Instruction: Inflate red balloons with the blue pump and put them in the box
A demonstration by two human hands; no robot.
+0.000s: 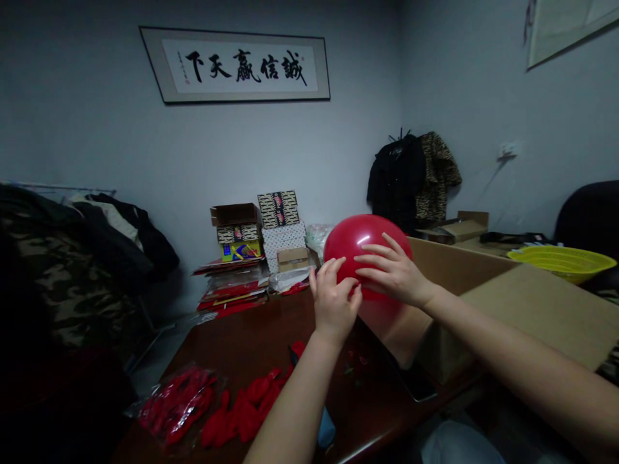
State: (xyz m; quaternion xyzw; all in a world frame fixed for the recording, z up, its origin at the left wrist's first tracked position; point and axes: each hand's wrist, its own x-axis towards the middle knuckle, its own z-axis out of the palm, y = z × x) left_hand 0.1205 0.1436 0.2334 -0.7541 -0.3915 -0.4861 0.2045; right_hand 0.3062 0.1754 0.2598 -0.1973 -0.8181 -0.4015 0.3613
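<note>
A round, inflated red balloon (355,235) is up in front of me, above the table. My left hand (333,299) is closed at its near side, with thumb and index finger pinched together. The balloon's neck is hidden there. Against the right side of the balloon my right hand (396,270) holds it, long fingers spread over the rubber and thumb out of sight. Below my left forearm lie limp red balloons (242,406) in a heap. A clear bag of red balloons (178,399) sits left of them.
On the dark wooden table (227,341) are a light blue cylinder (326,428) and a phone-like dark slab (418,385). An open cardboard box (522,309) stands right, with a yellow basket (563,261) behind it. Stacked boxes (283,238) are at the back.
</note>
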